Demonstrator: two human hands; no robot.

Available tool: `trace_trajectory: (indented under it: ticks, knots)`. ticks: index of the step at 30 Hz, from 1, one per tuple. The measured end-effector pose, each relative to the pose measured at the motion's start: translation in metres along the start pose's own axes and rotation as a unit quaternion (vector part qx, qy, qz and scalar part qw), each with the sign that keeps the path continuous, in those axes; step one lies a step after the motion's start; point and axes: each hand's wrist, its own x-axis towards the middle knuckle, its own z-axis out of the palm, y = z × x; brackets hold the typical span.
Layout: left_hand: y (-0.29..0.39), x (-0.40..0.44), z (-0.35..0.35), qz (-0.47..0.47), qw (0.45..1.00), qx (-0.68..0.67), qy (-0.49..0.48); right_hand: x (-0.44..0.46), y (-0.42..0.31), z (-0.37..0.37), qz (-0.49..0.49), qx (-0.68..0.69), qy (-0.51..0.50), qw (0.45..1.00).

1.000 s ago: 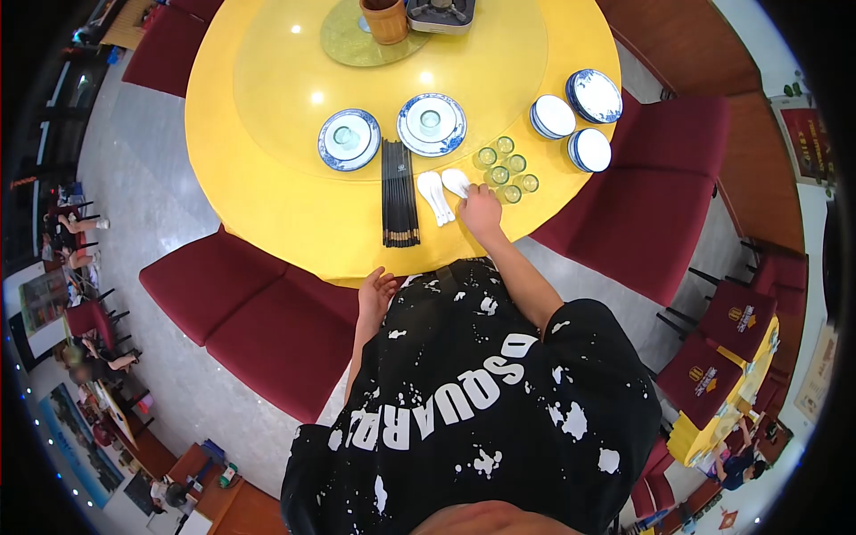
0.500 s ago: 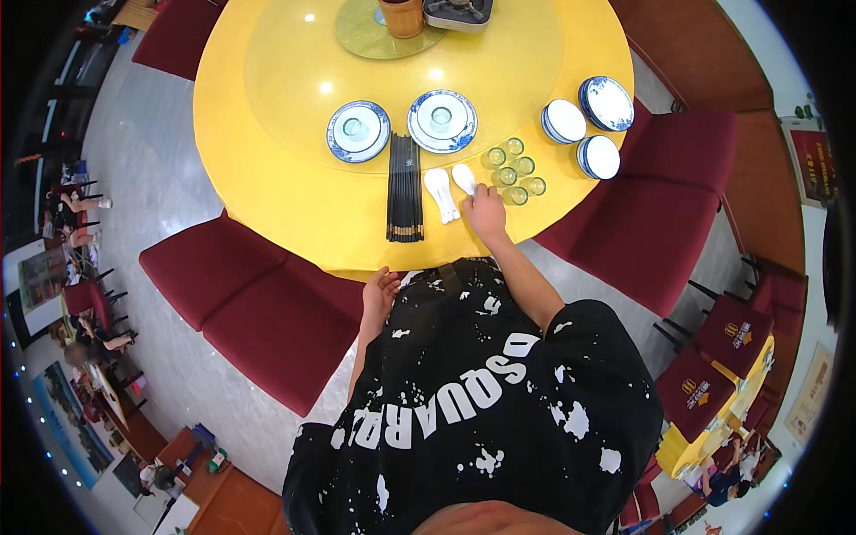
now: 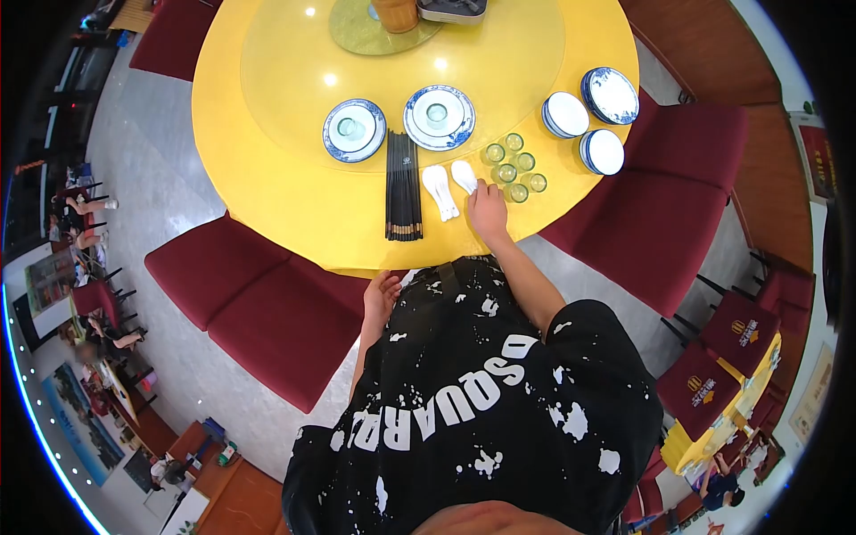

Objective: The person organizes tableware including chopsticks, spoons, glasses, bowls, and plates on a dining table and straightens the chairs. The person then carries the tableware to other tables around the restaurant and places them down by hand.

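Observation:
At the front part of the table, my right hand has its fingers closed around the handle of a white soup spoon. To its left lies a small group of white spoons. Beyond those is a row of black chopsticks with gold-coloured bands. Several small greenish glasses stand just right of my right hand. My left hand hangs beside the table's front edge, fingers slightly curled and apart, with nothing in it.
Two blue-and-white place settings carry a glass each on the yellow round table. Stacked blue-rimmed bowls and plates stand at the right. A brown pot is at the back. Dark red chairs flank me.
My view has shifted slightly. My right hand stays at the spoon's handle, and my left hand remains low by the table edge.

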Motion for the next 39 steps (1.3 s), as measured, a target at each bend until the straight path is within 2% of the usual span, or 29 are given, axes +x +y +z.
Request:
trace_trajectory:
  ticks: [5, 8, 14, 20, 27, 33, 39]
  knots:
    - [-0.002, 0.004, -0.004, -0.008, 1.0, 0.009, -0.007, -0.003, -0.003, -0.006, 0.017, -0.023, -0.035, 0.999]
    - [0.0, 0.001, 0.0, -0.011, 1.0, 0.023, 0.002, -0.006, 0.002, -0.005, 0.001, -0.009, -0.016, 1.0]
    - [0.003, -0.005, 0.007, -0.005, 1.0, 0.027, 0.012, -0.005, 0.007, -0.002, 0.027, 0.081, 0.004, 0.996]
    - [0.005, -0.013, 0.004, -0.01, 0.999, 0.035, 0.021, -0.009, 0.002, 0.005, 0.061, 0.114, -0.003, 0.992]
    - [0.013, -0.009, -0.013, -0.005, 1.0, 0.023, 0.018, -0.01, -0.015, 0.005, 0.058, 0.025, 0.033, 0.997]
    - [0.042, 0.025, -0.021, 0.044, 0.998, 0.032, -0.027, -0.012, -0.023, 0.011, 0.072, 0.002, 0.055, 0.996]
    - [0.11, 0.04, 0.02, 0.131, 0.984, 0.105, -0.065, -0.019, -0.026, 0.017, 0.074, -0.028, 0.079, 0.994]
